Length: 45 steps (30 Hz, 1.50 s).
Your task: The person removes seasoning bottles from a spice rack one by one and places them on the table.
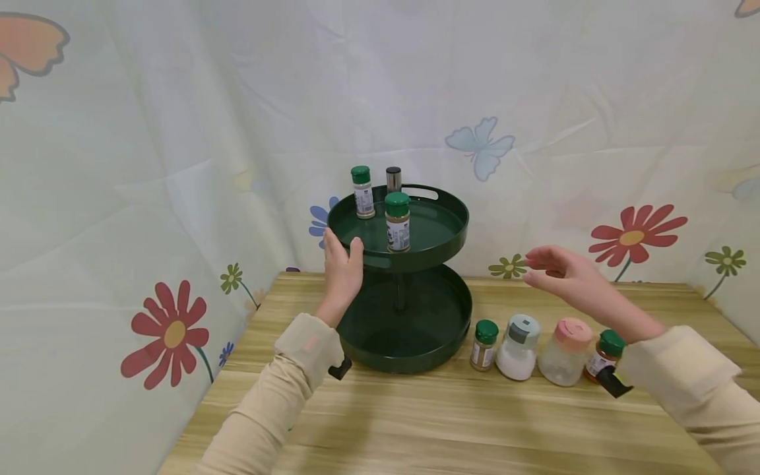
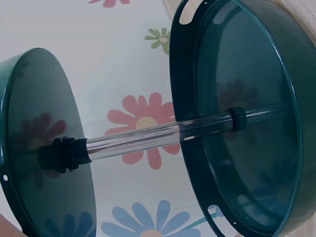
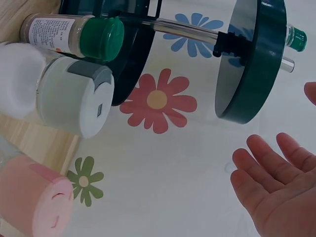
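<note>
A dark green two-tier round tray stand stands on the table. At the left of its upper tier is my left hand, fingers extended against the rim and thumb raised. Two green-capped spice jars, one at the back and one in front, stand upright on that tier. My right hand hovers in the air right of the stand, holding nothing, with fingers slightly bent; the right wrist view shows its palm and fingers. A clear post joins the tiers in the left wrist view.
Right of the stand, in a row, are a green-capped jar, a grey-lidded jar of white contents, a pink-lidded jar and another green-capped jar, partly hidden by the right wrist gear. A floral curtain hangs behind the wooden table.
</note>
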### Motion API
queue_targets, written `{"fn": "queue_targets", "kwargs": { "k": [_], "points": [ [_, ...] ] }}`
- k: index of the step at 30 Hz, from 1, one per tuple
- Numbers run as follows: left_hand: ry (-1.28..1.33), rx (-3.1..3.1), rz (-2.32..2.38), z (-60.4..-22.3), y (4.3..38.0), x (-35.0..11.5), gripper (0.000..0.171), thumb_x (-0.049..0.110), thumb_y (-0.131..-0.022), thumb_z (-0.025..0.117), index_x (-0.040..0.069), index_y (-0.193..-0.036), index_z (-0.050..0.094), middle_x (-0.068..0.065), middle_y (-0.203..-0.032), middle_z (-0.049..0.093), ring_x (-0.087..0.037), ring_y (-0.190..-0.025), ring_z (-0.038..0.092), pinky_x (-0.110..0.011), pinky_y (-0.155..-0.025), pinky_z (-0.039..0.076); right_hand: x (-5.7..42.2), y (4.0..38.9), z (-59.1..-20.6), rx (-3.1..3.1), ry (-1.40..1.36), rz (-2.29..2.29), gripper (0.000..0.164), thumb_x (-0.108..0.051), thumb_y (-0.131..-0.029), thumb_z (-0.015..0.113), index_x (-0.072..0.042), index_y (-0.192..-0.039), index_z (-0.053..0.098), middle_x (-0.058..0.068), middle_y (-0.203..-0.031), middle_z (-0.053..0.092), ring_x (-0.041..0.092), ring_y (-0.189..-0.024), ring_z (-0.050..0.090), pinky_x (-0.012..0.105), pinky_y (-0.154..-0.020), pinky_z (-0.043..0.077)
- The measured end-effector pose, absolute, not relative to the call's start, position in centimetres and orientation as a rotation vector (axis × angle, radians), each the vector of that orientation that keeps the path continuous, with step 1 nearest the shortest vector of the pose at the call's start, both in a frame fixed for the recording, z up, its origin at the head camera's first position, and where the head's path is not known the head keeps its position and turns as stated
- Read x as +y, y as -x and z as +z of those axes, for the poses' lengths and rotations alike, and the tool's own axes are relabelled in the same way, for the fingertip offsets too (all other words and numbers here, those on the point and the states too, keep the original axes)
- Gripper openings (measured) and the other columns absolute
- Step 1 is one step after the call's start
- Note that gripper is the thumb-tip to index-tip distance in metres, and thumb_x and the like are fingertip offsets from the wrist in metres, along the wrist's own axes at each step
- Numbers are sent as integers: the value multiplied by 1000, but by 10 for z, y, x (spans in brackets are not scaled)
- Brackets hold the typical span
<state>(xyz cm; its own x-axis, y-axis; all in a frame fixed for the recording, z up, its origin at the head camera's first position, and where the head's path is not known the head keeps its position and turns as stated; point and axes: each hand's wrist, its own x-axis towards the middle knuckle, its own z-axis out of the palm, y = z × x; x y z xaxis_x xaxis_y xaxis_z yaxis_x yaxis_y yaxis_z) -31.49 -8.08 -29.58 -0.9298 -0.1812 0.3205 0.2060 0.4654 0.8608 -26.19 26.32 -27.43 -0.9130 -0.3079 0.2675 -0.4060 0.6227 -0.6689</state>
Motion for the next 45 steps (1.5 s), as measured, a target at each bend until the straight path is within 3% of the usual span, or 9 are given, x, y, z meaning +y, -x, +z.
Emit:
{"fn": "queue_targets", "kwargs": {
  "k": [8,24,45],
  "points": [
    [25,-2355,-1445,-295,314,-81,72,44,-94,30,6,-143,-7,-11,-152,-5,-21,-137,-2,-40,-111,7,253,265,-265,-2707,-631,1196,50,-30,-89,54,1,-125,40,23,-123,47,38,-113,42,59,-96,31],
    [24,-2368,-1446,-295,313,-81,72,45,-94,29,7,-143,-8,-10,-152,-6,-21,-137,-3,-41,-111,6,229,273,-250,-2638,-698,1207,49,-27,-88,55,1,-125,41,24,-123,48,38,-113,43,57,-96,33],
    [41,-2346,-1457,-296,314,-81,71,42,-94,30,5,-143,-6,-12,-152,-5,-23,-137,-2,-42,-111,7,193,284,-234,-2603,-737,1227,51,-34,-88,55,-1,-125,42,20,-127,47,33,-118,42,53,-102,28]
  ]
}}
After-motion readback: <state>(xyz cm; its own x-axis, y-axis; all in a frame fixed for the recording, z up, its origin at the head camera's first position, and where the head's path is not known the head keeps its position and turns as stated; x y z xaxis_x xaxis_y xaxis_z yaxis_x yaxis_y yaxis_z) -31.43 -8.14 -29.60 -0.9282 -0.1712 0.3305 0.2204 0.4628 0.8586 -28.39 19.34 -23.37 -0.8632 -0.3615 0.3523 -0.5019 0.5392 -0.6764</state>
